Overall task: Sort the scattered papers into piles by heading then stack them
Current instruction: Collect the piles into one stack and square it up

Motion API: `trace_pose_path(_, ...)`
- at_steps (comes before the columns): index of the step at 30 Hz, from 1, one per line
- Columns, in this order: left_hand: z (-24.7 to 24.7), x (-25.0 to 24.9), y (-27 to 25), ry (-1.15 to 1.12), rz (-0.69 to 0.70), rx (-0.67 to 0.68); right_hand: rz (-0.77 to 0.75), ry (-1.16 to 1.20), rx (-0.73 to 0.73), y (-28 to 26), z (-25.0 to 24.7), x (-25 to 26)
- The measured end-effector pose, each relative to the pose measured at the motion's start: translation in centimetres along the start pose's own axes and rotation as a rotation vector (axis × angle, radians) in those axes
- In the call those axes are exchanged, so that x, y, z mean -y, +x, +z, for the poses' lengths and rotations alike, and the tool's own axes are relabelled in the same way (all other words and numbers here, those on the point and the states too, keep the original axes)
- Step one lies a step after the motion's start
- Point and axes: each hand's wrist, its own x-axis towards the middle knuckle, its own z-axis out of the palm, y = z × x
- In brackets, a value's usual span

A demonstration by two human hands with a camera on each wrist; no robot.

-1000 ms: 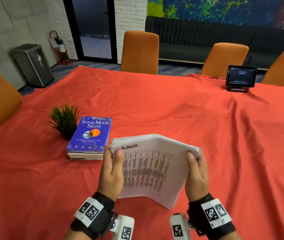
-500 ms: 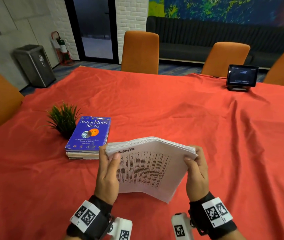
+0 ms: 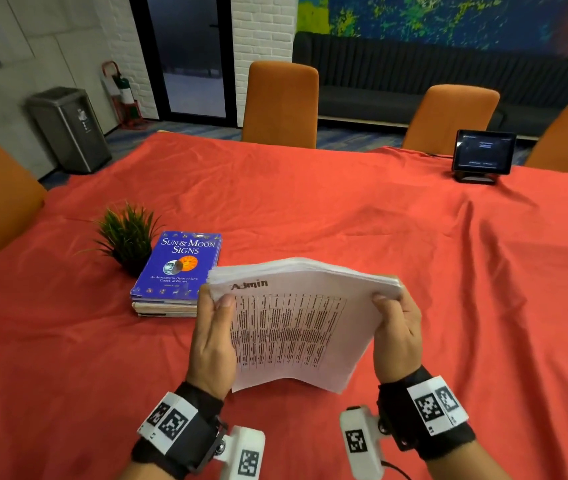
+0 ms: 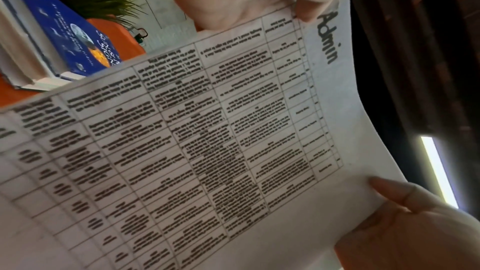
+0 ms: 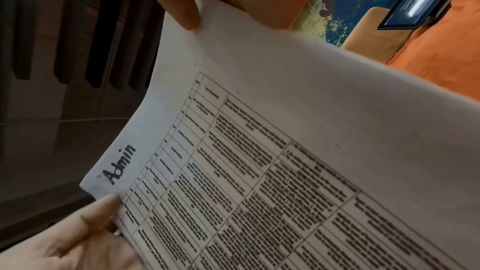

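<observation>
A thick stack of white papers [image 3: 296, 327] stands nearly upright, its lower edge at the red tablecloth [image 3: 345, 220]. The top sheet bears the heading "Admin" [image 3: 249, 285] above a printed table. My left hand [image 3: 211, 337] grips the stack's left side, thumb on the front near the heading. My right hand [image 3: 397, 327] grips the right side near the top corner, thumb on the front. The left wrist view shows the sheet [image 4: 207, 141] and my left thumb [image 4: 309, 7] beside the heading. In the right wrist view my right thumb [image 5: 182, 11] presses the sheet [image 5: 285, 130].
A blue book titled "Sun & Moon Signs" [image 3: 180, 265] lies on another book just left of the stack, with a small potted plant [image 3: 126, 237] behind it. A tablet on a stand [image 3: 483, 154] sits at the far right. Orange chairs [image 3: 281, 105] surround the table.
Both hands keep their grip on the stack. Its top edge has risen a little and the stack stands more upright than a second ago.
</observation>
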Motion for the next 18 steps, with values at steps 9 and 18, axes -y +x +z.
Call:
trace_pose_path(9,0.4,-0.9,0.7,0.064,0.123,0.066,0.041,-0.178,0.186,0.7,-2.0,0.1)
trace_pose_path(18,1.2,-4.5,1.9,0.207,0.336,0.240,-0.037,-0.929,0.732,4.5,-2.5,6.4)
